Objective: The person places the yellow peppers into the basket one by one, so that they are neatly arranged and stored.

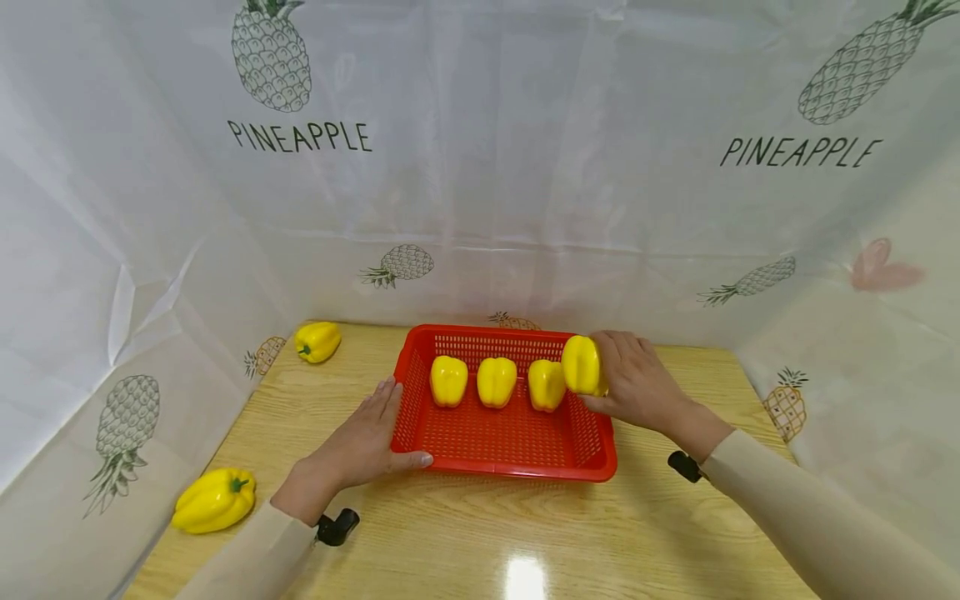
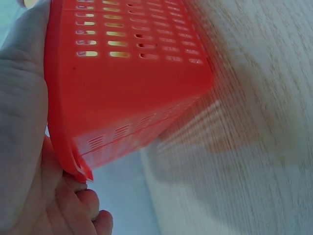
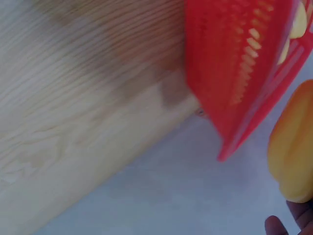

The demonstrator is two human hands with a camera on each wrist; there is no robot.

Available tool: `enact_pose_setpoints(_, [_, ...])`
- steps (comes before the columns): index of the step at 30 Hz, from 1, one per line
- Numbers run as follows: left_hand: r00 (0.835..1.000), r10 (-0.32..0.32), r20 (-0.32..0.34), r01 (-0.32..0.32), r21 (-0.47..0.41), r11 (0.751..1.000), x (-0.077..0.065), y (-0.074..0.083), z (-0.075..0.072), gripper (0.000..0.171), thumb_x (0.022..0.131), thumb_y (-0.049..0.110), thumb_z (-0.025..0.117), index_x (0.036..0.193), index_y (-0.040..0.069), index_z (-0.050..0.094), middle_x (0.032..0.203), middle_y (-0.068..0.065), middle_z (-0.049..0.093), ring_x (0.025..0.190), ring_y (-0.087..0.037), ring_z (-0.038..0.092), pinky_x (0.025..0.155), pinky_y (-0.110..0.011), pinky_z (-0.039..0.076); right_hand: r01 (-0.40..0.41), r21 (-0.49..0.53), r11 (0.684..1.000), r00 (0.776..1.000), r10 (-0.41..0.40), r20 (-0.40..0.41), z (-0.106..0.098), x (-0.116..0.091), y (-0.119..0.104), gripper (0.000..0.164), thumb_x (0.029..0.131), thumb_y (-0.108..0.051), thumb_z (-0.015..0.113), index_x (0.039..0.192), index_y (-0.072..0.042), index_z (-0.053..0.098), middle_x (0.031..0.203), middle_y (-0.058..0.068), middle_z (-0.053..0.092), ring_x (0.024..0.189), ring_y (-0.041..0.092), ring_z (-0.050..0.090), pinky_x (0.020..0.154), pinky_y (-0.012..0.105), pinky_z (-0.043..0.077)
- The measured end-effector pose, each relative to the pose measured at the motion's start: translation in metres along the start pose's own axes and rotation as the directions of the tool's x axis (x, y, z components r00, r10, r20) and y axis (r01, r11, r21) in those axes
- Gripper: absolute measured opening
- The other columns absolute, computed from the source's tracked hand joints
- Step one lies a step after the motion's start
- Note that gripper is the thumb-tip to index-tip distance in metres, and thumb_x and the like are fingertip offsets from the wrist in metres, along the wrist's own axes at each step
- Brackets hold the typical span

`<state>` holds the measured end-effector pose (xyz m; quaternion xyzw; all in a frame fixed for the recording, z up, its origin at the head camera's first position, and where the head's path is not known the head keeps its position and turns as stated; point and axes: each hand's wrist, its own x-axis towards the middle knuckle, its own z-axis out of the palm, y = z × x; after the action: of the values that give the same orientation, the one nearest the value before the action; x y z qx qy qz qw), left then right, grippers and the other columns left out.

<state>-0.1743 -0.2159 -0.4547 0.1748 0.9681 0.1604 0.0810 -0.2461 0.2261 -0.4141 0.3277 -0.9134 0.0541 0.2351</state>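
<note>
My right hand (image 1: 637, 375) grips a yellow bell pepper (image 1: 582, 365) over the right side of the red plastic basket (image 1: 495, 467). In the right wrist view that bell pepper (image 3: 293, 147) appears beside the basket rim, with fingertips (image 3: 276, 226) below it. Three more yellow bell peppers stand in a row inside the basket: a left one (image 1: 448, 382), a middle one (image 1: 497, 382) and a right one (image 1: 546, 385). My left hand (image 1: 360, 442) rests on the basket's front left corner, its thumb along the front rim and its fingers extended against the left side.
Two yellow bell peppers lie on the wooden table (image 1: 450, 533) left of the basket: one at the back (image 1: 317, 342), one near the front left edge (image 1: 215, 500). A pale sheet (image 1: 525, 167) printed with pineapples hangs behind the table and at both sides.
</note>
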Motion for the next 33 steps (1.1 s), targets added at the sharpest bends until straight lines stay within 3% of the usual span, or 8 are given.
enact_pose_setpoints(8, [1.000, -0.003, 0.010, 0.003, -0.004, 1.000, -0.002, 0.003, -0.004, 0.133, 0.083, 0.084, 0.064, 0.165, -0.008, 0.015, 0.175, -0.028, 0.010, 0.162, -0.046, 0.012, 0.130, -0.060, 0.021, 0.079, -0.025, 0.997, 0.995, -0.077, 0.060, -0.003, 0.035, -0.036, 0.093, 0.078, -0.053, 0.085, 0.141, 0.005, 0.048, 0.128, 0.022, 0.062, 0.118, 0.040, 0.058, 0.101, 0.056, 0.051])
enact_pose_setpoints(16, [1.000, -0.006, 0.015, 0.006, 0.001, 1.000, -0.001, 0.001, -0.004, 0.133, 0.083, 0.085, 0.064, 0.166, -0.007, 0.014, 0.175, -0.027, 0.008, 0.162, -0.045, 0.012, 0.130, -0.059, 0.022, 0.131, -0.030, 0.991, 0.979, -0.125, 0.161, 0.003, 0.067, -0.080, 0.087, 0.081, -0.057, 0.081, 0.137, 0.002, 0.049, 0.125, 0.016, 0.061, 0.112, 0.032, 0.057, 0.092, 0.047, 0.052])
enact_pose_setpoints(22, [1.000, -0.004, 0.011, 0.004, -0.014, 1.000, 0.000, 0.001, -0.004, 0.133, 0.083, 0.083, 0.066, 0.165, -0.008, 0.015, 0.175, -0.027, 0.009, 0.162, -0.045, 0.013, 0.130, -0.060, 0.022, 0.188, -0.025, 0.982, 0.950, -0.176, 0.258, 0.018, 0.086, -0.113, 0.087, 0.083, -0.060, 0.080, 0.139, -0.001, 0.049, 0.124, 0.012, 0.060, 0.108, 0.028, 0.055, 0.087, 0.040, 0.050])
enact_pose_setpoints(27, [1.000, -0.004, 0.008, 0.004, -0.018, 1.000, 0.001, 0.001, -0.005, 0.133, 0.082, 0.082, 0.068, 0.165, -0.008, 0.017, 0.174, -0.027, 0.011, 0.162, -0.045, 0.014, 0.129, -0.059, 0.023, 0.242, -0.037, 0.970, 0.918, -0.216, 0.334, 0.035, 0.092, -0.133, 0.092, 0.086, -0.065, 0.075, 0.144, 0.001, 0.047, 0.128, 0.012, 0.061, 0.114, 0.028, 0.056, 0.094, 0.041, 0.053])
enact_pose_setpoints(33, [1.000, 0.012, -0.001, -0.012, -0.006, 1.000, 0.001, 0.001, -0.006, 0.132, 0.082, 0.081, 0.068, 0.164, -0.010, 0.019, 0.173, -0.029, 0.015, 0.161, -0.046, 0.017, 0.128, -0.059, 0.025, 0.260, -0.018, 0.965, 0.899, -0.235, 0.370, 0.048, 0.095, -0.148, 0.092, 0.085, -0.067, 0.075, 0.143, -0.002, 0.047, 0.127, 0.010, 0.060, 0.114, 0.025, 0.056, 0.098, 0.041, 0.055])
